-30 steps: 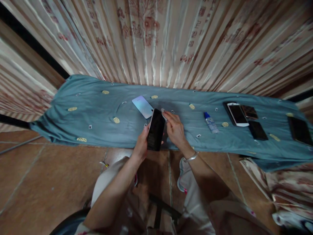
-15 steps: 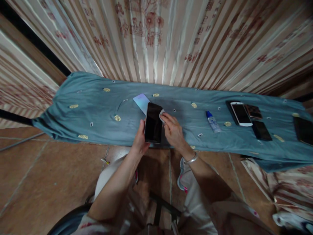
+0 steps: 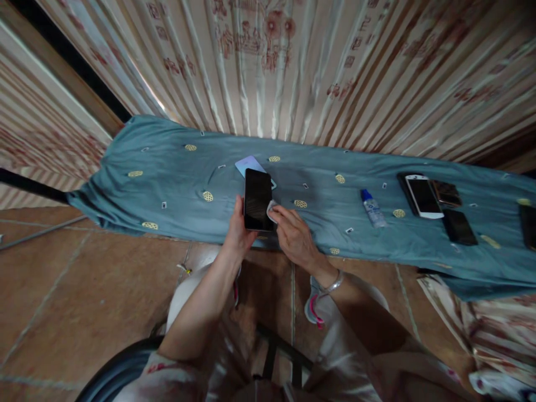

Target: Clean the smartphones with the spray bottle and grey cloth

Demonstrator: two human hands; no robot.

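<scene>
A smartphone with a dark screen is held upright in my left hand, the thumb along its left edge. My right hand pinches a small white cloth against the phone's right edge, near the middle of its length. Behind the held phone, a light blue-violet phone or case lies on the cloth-covered table and is partly hidden. The rest of the white cloth is covered by my right fingers.
On the teal tablecloth, to the right, lies a clear bottle with a blue cap. Farther right are a white-framed phone, a brown phone and a black phone. A pleated curtain hangs behind the table.
My right hand has moved the white cloth lower along the phone's right edge. The view has shifted slightly, and my left hand keeps its hold on the phone.
</scene>
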